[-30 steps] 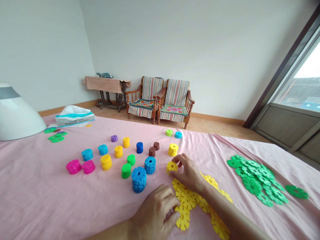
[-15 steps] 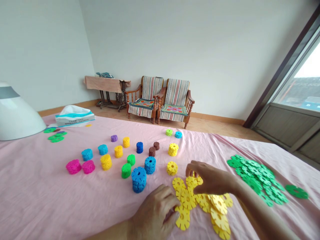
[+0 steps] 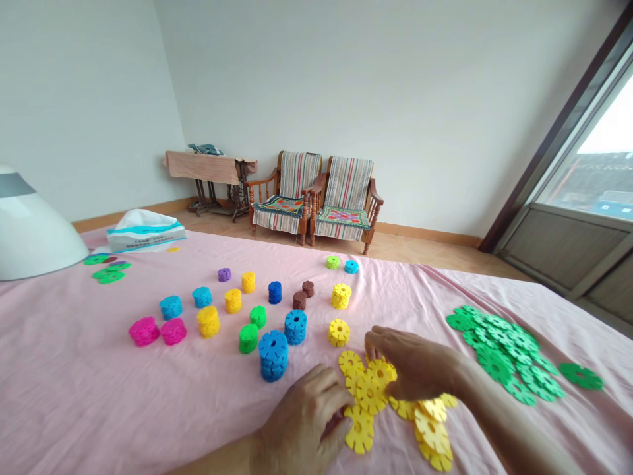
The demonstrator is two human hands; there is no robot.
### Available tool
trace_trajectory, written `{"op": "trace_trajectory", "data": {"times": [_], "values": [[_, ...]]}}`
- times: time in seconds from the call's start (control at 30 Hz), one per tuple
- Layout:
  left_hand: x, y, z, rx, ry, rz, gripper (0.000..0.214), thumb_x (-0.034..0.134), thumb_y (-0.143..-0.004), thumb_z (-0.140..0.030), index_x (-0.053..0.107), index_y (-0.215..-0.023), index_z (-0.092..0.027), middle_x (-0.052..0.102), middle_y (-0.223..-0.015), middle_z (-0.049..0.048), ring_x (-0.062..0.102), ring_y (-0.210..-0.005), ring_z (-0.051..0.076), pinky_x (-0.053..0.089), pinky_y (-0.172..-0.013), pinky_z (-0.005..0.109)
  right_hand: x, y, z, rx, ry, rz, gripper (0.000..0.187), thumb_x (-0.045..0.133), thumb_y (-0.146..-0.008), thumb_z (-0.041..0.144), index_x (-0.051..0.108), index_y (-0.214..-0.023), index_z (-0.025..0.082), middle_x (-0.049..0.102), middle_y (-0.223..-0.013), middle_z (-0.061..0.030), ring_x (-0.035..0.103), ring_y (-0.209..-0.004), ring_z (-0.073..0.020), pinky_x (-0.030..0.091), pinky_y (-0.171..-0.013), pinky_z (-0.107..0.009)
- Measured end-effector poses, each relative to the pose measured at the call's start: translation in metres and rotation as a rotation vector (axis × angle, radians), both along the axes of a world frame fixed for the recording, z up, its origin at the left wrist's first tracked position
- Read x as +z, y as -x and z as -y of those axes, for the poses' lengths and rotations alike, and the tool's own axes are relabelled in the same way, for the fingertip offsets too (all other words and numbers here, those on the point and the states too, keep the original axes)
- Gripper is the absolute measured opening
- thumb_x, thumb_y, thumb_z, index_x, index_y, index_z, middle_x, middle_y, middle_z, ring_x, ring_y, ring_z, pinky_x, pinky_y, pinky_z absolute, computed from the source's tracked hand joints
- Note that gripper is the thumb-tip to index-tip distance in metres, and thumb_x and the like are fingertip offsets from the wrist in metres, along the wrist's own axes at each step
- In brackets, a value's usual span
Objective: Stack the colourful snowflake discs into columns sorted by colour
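Observation:
A heap of flat yellow snowflake discs lies on the pink cloth at the front. My right hand rests palm down on the heap, fingers curled over a disc near its top. My left hand sits at the heap's left edge, its fingers bent and pressed on the yellow disc there. Just beyond the heap stands a short yellow stack, free of both hands. A tall blue stack is to the left of my left hand.
Several small stacks in pink, blue, yellow, green, brown and purple stand across the middle. Loose green discs are spread at the right. A tissue pack and a white lamp shade sit far left. Two wooden armchairs stand by the wall.
My right hand let go of the short yellow stack and drew back right onto the heap of loose yellow discs. The left hand has barely moved.

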State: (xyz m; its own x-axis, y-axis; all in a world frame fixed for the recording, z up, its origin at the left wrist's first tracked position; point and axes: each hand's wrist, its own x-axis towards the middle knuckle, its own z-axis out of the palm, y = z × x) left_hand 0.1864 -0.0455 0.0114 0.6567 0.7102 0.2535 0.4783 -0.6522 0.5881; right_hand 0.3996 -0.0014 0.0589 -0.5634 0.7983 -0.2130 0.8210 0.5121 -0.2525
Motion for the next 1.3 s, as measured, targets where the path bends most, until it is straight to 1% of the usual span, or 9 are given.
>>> {"op": "trace_trajectory", "data": {"times": [0.13, 0.27, 0.4, 0.53, 0.63, 0.77, 0.97, 1.13, 1.3], "values": [[0.001, 0.0, 0.0, -0.005, 0.016, 0.021, 0.014, 0.052, -0.081, -0.008, 0.061, -0.085, -0.017, 0.058, -0.087, 0.0036, 0.052, -0.088, 0.017, 0.042, -0.076, 0.026, -0.004, 0.006, -0.002, -0.029, -0.08, 0.057, 0.034, 0.058, -0.058, 0.018, 0.054, -0.092, 0.014, 0.057, -0.093, -0.0109, 0.055, -0.082, -0.0243, 0.044, -0.074, -0.038], [0.002, 0.001, 0.002, 0.004, 0.046, 0.081, 0.013, 0.053, -0.08, -0.009, 0.06, -0.086, -0.018, 0.058, -0.087, 0.0034, 0.052, -0.086, 0.017, 0.041, -0.075, 0.026, -0.001, 0.005, -0.005, -0.045, -0.106, -0.073, 0.028, 0.056, -0.062, 0.02, 0.053, -0.09, 0.015, 0.057, -0.091, -0.0084, 0.054, -0.08, -0.0206, 0.044, -0.073, -0.035], [-0.002, 0.002, -0.003, 0.145, 0.163, 0.22, 0.007, 0.051, -0.083, -0.016, 0.056, -0.079, -0.016, 0.056, -0.077, 0.002, 0.051, -0.069, 0.013, 0.04, -0.063, 0.023, 0.011, 0.006, -0.001, -0.028, -0.074, -0.266, 0.03, 0.056, -0.063, 0.016, 0.053, -0.092, 0.017, 0.057, -0.091, -0.0045, 0.054, -0.079, -0.0158, 0.045, -0.072, -0.029], [-0.009, 0.003, -0.01, 0.228, 0.34, 0.357, 0.021, 0.05, -0.087, -0.032, 0.054, -0.075, -0.016, 0.05, -0.062, -0.0026, 0.046, -0.057, 0.01, 0.035, -0.051, 0.02, 0.019, 0.019, 0.01, 0.048, -0.05, -0.417, 0.035, 0.057, -0.062, 0.012, 0.053, -0.097, 0.019, 0.056, -0.092, -0.0013, 0.054, -0.077, -0.0122, 0.045, -0.069, -0.025], [-0.013, 0.004, -0.013, 0.209, 0.524, 0.451, 0.032, 0.05, -0.085, -0.046, 0.052, -0.077, -0.015, 0.046, -0.056, -0.0052, 0.041, -0.043, 0.006, 0.03, -0.04, 0.017, 0.019, 0.029, 0.014, 0.075, -0.067, -0.462, 0.036, 0.059, -0.063, 0.013, 0.053, -0.097, 0.02, 0.056, -0.09, -0.0002, 0.054, -0.076, -0.0118, 0.045, -0.069, -0.025], [-0.011, 0.005, -0.016, 0.151, 0.724, 0.571, 0.04, 0.048, -0.083, -0.055, 0.049, -0.078, -0.015, 0.052, -0.055, -0.004, 0.038, -0.034, 0.003, 0.028, -0.033, 0.014, 0.019, 0.036, 0.014, 0.073, -0.102, -0.479, 0.035, 0.06, -0.063, 0.014, 0.052, -0.097, 0.02, 0.055, -0.09, -0.0008, 0.053, -0.078, -0.0129, 0.045, -0.069, -0.026], [-0.01, 0.005, -0.018, 0.129, 0.816, 0.627, 0.041, 0.048, -0.083, -0.055, 0.047, -0.073, -0.015, 0.059, -0.056, -0.001, 0.041, -0.031, 0.002, 0.023, -0.028, 0.011, 0.018, 0.041, 0.015, 0.096, -0.087, -0.465, 0.031, 0.058, -0.066, 0.016, 0.052, -0.096, 0.02, 0.054, -0.092, -0.0016, 0.053, -0.076, -0.0134, 0.046, -0.068, -0.027], [-0.013, 0.004, -0.022, 0.172, 0.881, 0.729, 0.04, 0.052, -0.081, -0.055, 0.046, -0.071, -0.016, 0.056, -0.051, -0.0036, 0.04, -0.028, 0.003, 0.024, -0.027, 0.011, 0.017, 0.042, 0.015, 0.098, -0.092, -0.496, 0.032, 0.06, -0.072, 0.018, 0.054, -0.103, 0.02, 0.053, -0.095, -0.0025, 0.054, -0.08, -0.0136, 0.046, -0.072, -0.028], [-0.013, 0.004, -0.022, 0.159, 0.906, 0.759, 0.04, 0.05, -0.081, -0.055, 0.045, -0.072, -0.016, 0.056, -0.05, -0.0037, 0.042, -0.029, 0.003, 0.024, -0.027, 0.011, 0.01, 0.038, 0.008, 0.097, -0.04, -0.567, 0.032, 0.065, -0.071, 0.021, 0.057, -0.102, 0.021, 0.054, -0.091, -0.0008, 0.053, -0.074, -0.0115, 0.046, -0.066, -0.025]]}}
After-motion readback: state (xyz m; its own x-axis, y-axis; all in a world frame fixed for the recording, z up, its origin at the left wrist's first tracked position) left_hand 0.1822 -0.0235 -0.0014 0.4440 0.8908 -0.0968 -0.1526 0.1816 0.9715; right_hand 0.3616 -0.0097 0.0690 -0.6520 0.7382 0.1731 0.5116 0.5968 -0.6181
